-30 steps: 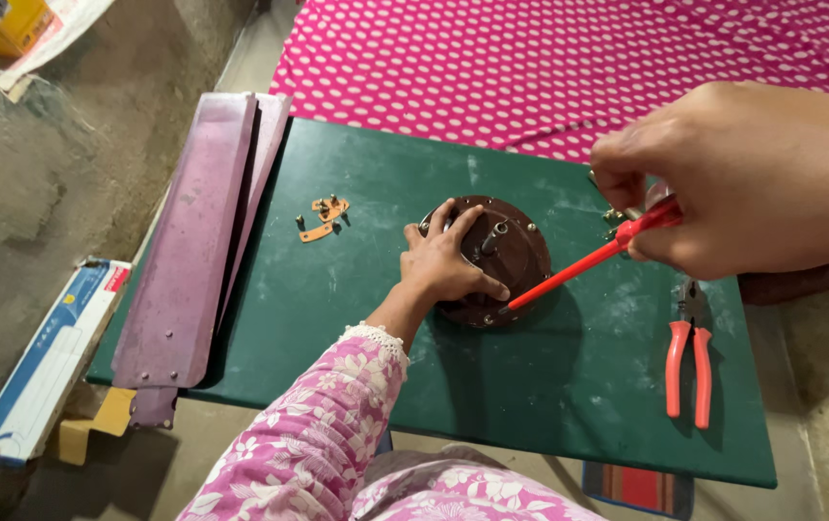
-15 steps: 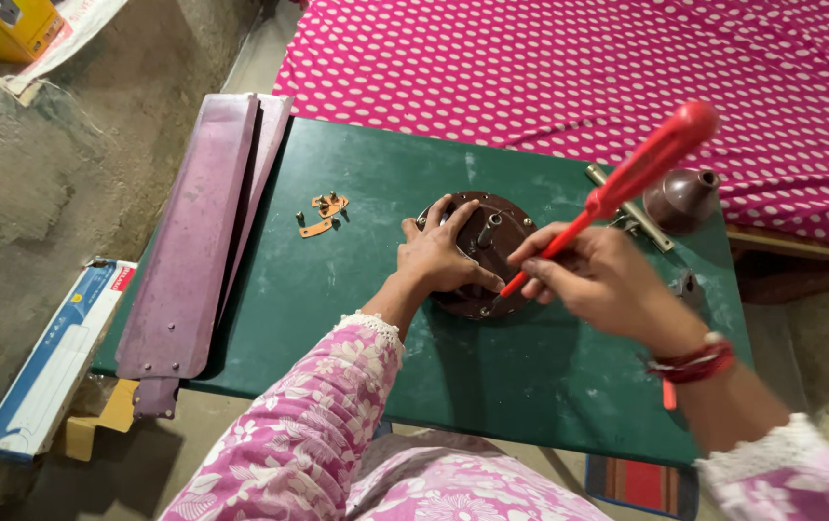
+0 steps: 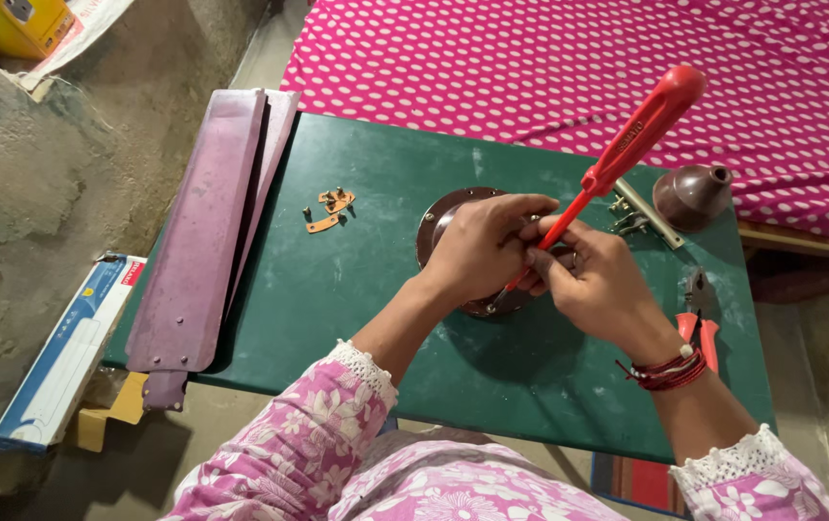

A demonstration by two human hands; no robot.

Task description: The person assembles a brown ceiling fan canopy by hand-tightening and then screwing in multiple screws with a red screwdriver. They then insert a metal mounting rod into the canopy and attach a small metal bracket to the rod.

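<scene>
A round dark brown fan motor housing (image 3: 441, 220) lies in the middle of the green table (image 3: 356, 280). My left hand (image 3: 484, 246) rests on top of it and presses down. My right hand (image 3: 599, 285) grips the metal shaft of a red-handled screwdriver (image 3: 638, 130), whose tip points down into the housing between my two hands. The handle slants up to the right. Both hands touch each other over the housing, hiding most of it.
Purple fan blades (image 3: 207, 232) lie stacked along the table's left edge. Small copper brackets and screws (image 3: 330, 207) sit left of the housing. A brown cup-shaped cover (image 3: 692, 195) and metal rod (image 3: 648, 214) lie at right, orange-handled pliers (image 3: 699, 323) nearby. A long box (image 3: 67, 352) on the floor.
My right hand brought the screwdriver from the right side down onto the housing and now meets my left hand over it. The handle has tilted more upright.
</scene>
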